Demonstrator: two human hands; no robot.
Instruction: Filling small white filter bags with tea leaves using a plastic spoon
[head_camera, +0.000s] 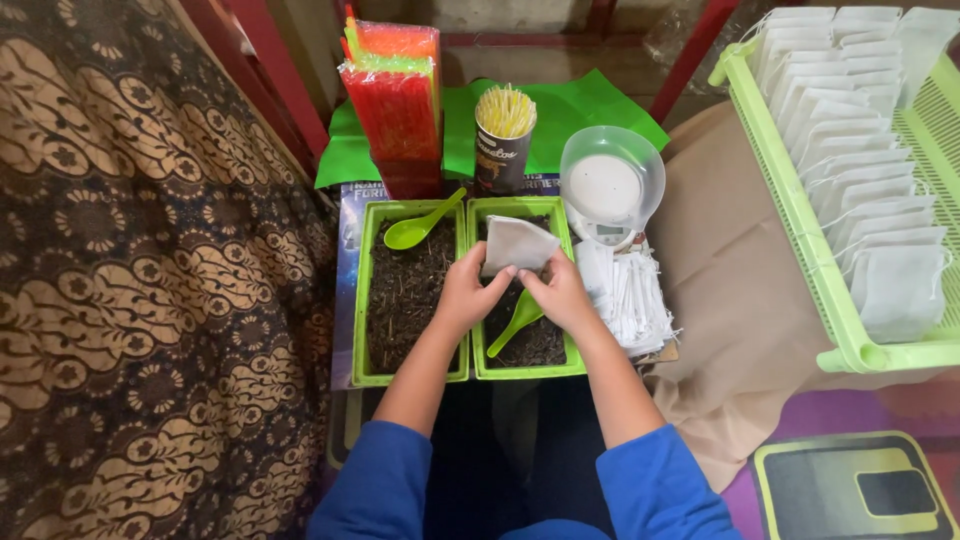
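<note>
Hands: two, both bare, in blue sleeves; left hand (462, 296) and right hand (557, 296) meet over the trays.
Filter bag: one white paper bag (516, 245), flat and roughly square with a folded top corner, slightly creased, held tilted above the right tray.
Fingers: those of the left hand pinch the bag's lower left edge; those of the right hand grip its lower right edge, so both are clenched on the bag.
Trays: two green rectangular trays side by side, the left tray (361, 300) and the right tray (573, 368), each filled with a dark, crumbly, dry material.
Spoons: two green plastic spoons, one (421, 227) resting at the top of the left tray, the other (515, 320) lying in the right tray just under the right hand.
Scale: one small white kitchen scale (609, 190) carrying a clear bowl, just beyond the right tray.
Spare bags: a loose pile of white stringed bags (630, 295) beside the right tray; too many to count.
Basket: one light green slotted basket (820, 270) at far right, holding rows of filled white bags.
Cup: one dark cup (503, 150) packed with pale yellow sticks.
Packets: a standing stack of red, green and orange packets (398, 105).
</note>
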